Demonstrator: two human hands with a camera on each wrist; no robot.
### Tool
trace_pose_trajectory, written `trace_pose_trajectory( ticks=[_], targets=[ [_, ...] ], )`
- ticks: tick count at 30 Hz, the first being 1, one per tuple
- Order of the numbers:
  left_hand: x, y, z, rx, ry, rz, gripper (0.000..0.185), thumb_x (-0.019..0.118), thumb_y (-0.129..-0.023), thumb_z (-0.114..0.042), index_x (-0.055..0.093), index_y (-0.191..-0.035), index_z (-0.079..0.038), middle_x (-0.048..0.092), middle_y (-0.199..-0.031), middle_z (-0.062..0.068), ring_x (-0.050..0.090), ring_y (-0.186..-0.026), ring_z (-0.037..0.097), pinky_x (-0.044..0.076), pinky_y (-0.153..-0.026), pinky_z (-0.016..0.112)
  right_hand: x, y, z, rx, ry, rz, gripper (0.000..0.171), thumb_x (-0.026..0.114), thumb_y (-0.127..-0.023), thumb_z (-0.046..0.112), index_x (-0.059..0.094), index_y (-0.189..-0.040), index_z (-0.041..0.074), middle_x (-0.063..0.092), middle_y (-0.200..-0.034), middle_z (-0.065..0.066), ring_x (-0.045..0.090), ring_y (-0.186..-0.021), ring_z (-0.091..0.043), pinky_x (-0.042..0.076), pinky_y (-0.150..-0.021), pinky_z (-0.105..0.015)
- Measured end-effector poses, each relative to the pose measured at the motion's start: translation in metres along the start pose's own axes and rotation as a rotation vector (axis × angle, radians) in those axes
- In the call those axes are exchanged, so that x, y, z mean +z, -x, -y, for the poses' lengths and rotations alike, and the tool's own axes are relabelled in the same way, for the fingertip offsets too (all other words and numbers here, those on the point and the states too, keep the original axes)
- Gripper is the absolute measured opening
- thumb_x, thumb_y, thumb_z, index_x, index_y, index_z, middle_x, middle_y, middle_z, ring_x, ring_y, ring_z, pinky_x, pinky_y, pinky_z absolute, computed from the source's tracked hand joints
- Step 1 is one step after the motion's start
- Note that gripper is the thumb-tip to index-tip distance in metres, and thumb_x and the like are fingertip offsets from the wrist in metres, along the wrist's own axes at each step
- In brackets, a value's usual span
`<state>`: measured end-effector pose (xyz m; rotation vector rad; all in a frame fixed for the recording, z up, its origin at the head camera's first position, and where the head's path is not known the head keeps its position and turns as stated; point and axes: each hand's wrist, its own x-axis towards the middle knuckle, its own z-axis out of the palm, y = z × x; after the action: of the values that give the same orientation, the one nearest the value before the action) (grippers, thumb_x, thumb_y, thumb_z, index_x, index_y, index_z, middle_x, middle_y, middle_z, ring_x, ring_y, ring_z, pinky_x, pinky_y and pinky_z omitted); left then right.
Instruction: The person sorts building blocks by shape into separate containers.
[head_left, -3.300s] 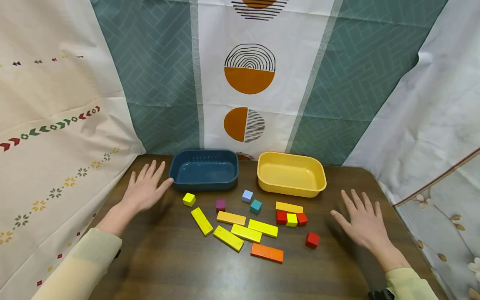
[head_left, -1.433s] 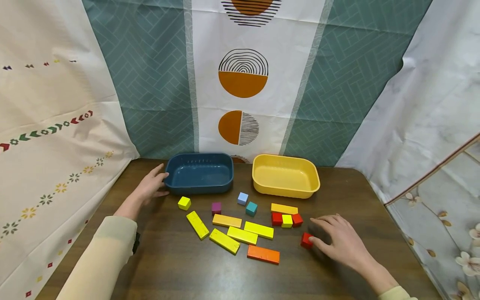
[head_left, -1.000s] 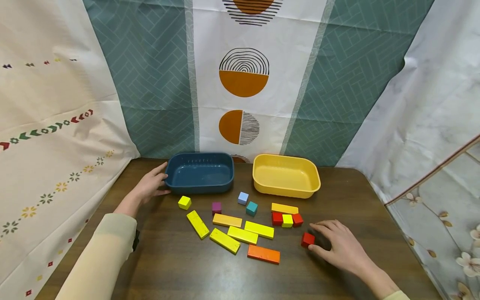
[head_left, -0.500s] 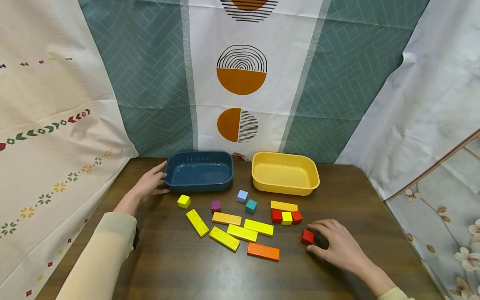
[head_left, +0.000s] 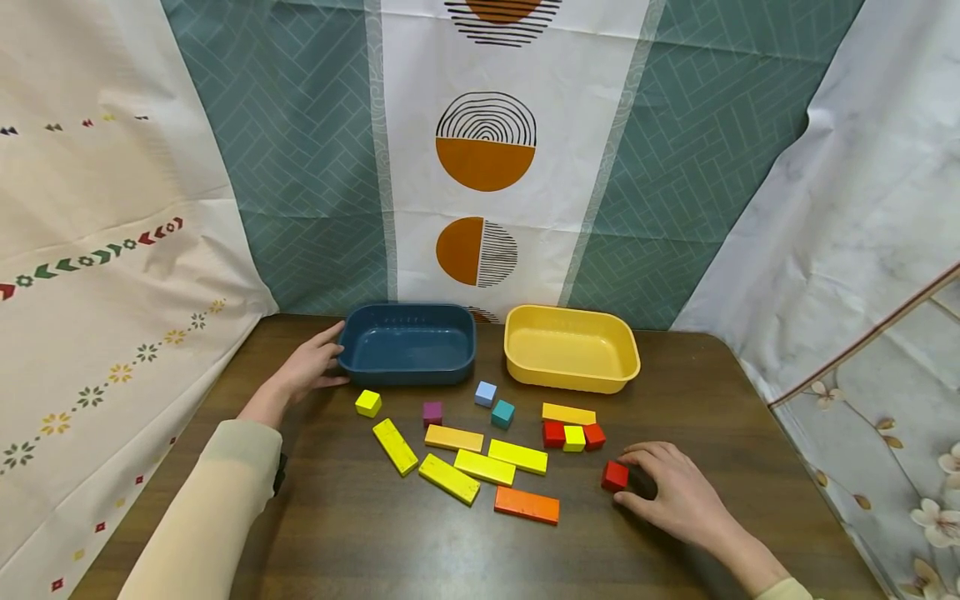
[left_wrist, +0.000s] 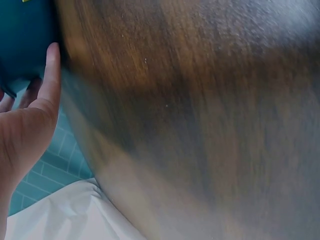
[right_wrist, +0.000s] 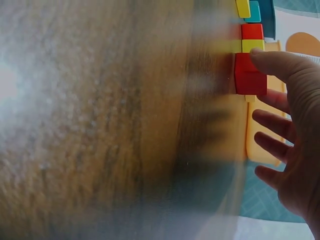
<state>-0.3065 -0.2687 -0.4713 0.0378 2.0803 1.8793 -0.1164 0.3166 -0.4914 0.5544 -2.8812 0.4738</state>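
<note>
My left hand [head_left: 303,368] rests against the left end of the dark blue tray [head_left: 408,377], its fingers extended along that end. In the left wrist view, the thumb [left_wrist: 50,82] lies nearly straight beside the blue wall. My right hand [head_left: 678,492] is beside a red cube [head_left: 615,477], thumb and forefinger spread to either side of it. In the right wrist view, the thumb tip overlaps the red cube [right_wrist: 250,75] and the other fingers are loosely bent; whether skin touches the cube I cannot tell. The cube sits on the table.
A yellow tray [head_left: 572,382] stands right of the blue one. In front lie several flat yellow blocks [head_left: 448,479], an orange block [head_left: 527,505], and small cubes, among them a purple cube [head_left: 432,414], a teal cube [head_left: 502,414] and a lone yellow cube [head_left: 368,403].
Both hands have come from lying spread apart: the left to the blue tray, the right to the red cube. In the last half second the blue tray has shifted slightly right with my left hand.
</note>
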Motion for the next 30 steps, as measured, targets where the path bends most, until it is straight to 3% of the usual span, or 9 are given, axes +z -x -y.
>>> trace_pose_trajectory(
  ticks=[7,18,30],
  targets=[
    [0.0033,-0.0009,0.0012,-0.005,-0.002,0.000,0.060,0.027,-0.113,-0.016,0.003,-0.166,-0.028,-0.007,-0.170,0.014,0.021,-0.148,0.049,0.041,-0.104,0.064,0.0016,-0.0002,0.0002,0.009,-0.010,-0.013,0.037,0.089,-0.077,0.040,0.073,-0.105,0.022,0.067,-0.117,0.003,0.058,-0.114,-0.025,0.047,-0.097,-0.053],
    [0.0027,-0.0014,0.0011,-0.008,-0.014,-0.006,0.059,0.025,-0.113,-0.017,0.004,-0.166,-0.030,-0.002,-0.170,0.013,0.029,-0.147,0.047,0.046,-0.103,0.061,0.0022,-0.0006,0.0007,0.033,-0.019,-0.035,0.031,0.090,-0.077,0.036,0.074,-0.100,0.022,0.068,-0.116,0.002,0.058,-0.113,-0.026,0.047,-0.097,-0.053],
    [0.0038,-0.0027,0.0045,0.001,-0.007,0.002,0.059,0.023,-0.112,-0.016,0.002,-0.166,-0.029,-0.007,-0.171,0.011,0.022,-0.148,0.049,0.041,-0.105,0.064,0.0080,0.0010,0.0028,0.052,-0.020,-0.046,0.028,0.088,-0.078,0.033,0.073,-0.098,0.021,0.068,-0.115,0.001,0.059,-0.112,-0.027,0.048,-0.096,-0.053]
  ],
)
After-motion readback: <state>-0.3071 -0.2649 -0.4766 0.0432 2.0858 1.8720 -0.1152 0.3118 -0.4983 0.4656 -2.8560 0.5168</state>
